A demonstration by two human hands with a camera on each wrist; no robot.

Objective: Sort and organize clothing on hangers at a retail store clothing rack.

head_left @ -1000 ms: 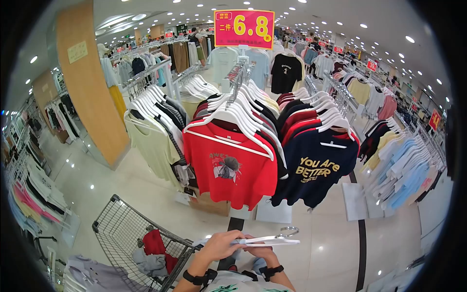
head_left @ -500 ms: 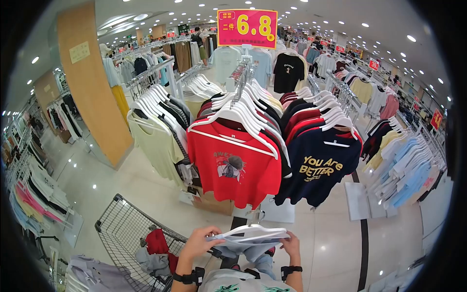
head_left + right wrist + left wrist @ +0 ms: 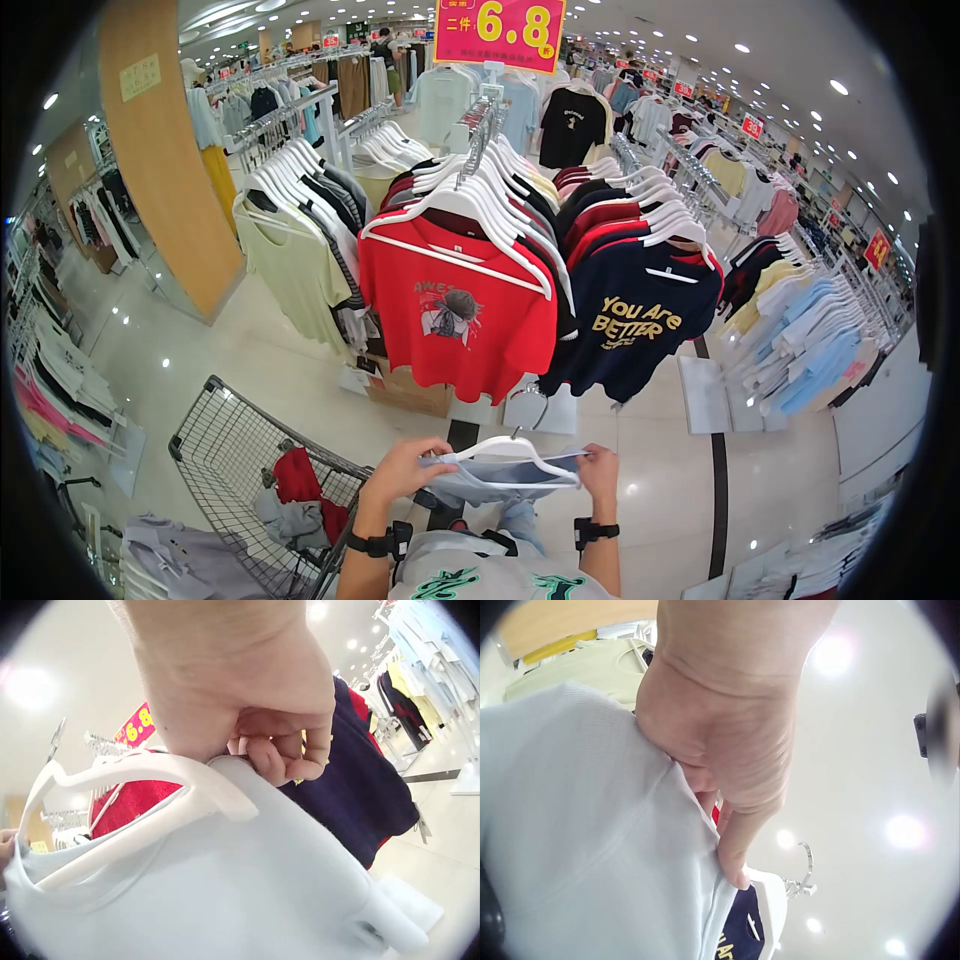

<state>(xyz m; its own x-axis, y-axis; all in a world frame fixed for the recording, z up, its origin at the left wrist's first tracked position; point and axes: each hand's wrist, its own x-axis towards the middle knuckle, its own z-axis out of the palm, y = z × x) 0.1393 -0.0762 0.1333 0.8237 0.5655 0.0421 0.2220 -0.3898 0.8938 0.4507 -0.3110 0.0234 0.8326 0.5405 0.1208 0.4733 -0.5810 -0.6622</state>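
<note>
A light blue shirt [image 3: 480,488] is stretched between both hands below the racks, a white hanger [image 3: 512,449] at its neckline with the hook upward. The left hand [image 3: 405,470] pinches the cloth at one shoulder; in the left wrist view, thumb and fingers of that hand [image 3: 724,765] grip the shirt's [image 3: 592,825] edge. At the other shoulder, the right hand [image 3: 599,472] holds the fabric. In the right wrist view its curled fingers [image 3: 281,761] grip the shirt [image 3: 247,877] beside one end of the white hanger [image 3: 142,772].
A red shirt [image 3: 460,310] and a navy shirt [image 3: 640,320] hang on racks in front. A wire cart [image 3: 225,455] with red and grey clothes stands at the left. A lilac garment [image 3: 175,560] is at the lower left, a wooden column [image 3: 165,160] behind.
The hands, close together a second ago, are apart with the shirt stretched between them. The hanger, earlier lying sideways, has its hook upward. The view has shifted slightly.
</note>
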